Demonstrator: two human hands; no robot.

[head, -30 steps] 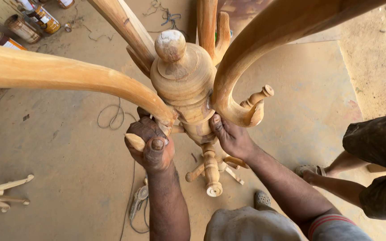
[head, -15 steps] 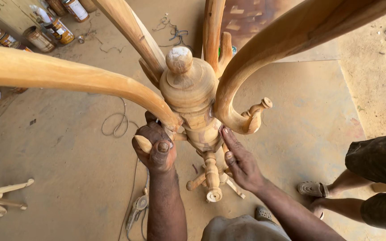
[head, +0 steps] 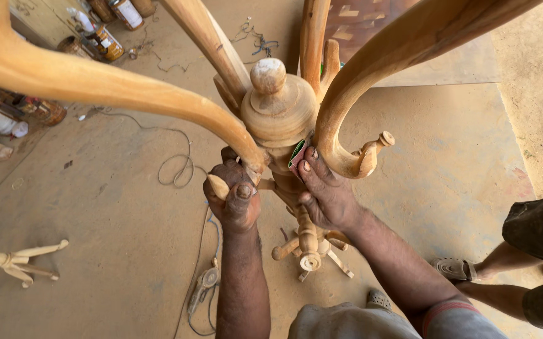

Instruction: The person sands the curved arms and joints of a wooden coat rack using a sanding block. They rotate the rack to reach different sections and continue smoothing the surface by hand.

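**Pale turned wood, gripped under the hub**

Pale, unfinished wood fills my view: a tall turned stand (head: 278, 119) with a round knob on top and long curved arms (head: 96, 81) sweeping out from its hub. It stands upright on the concrete floor (head: 114, 238), its spindle and small spread feet (head: 312, 257) showing far below between my forearms.

My left hand (head: 234, 194) is closed around a short wooden peg (head: 218, 186) just under the hub, thumb pressed across the top, the peg's rounded end poking out past my fingers. My right hand (head: 325, 191) is wrapped on the central column on the other side, fingers pressed up against the underside of the hub. A folded piece of sandpaper (head: 296, 157), green on one face and reddish on the other, is pinned between those fingers and the wood. Just beside it curls a hook with a small knob (head: 372, 154).

Along the top left edge stand several cans and jars (head: 111, 37) with labels, and more sit at the left (head: 1, 119); I cannot tell what is in them. A thin cable (head: 180, 166) loops over the floor, with a power tool (head: 204, 285) lying near my left elbow. Another small wooden stand (head: 17, 260) lies at the left edge. Another person's legs and sandalled foot (head: 456, 270) are at the right.
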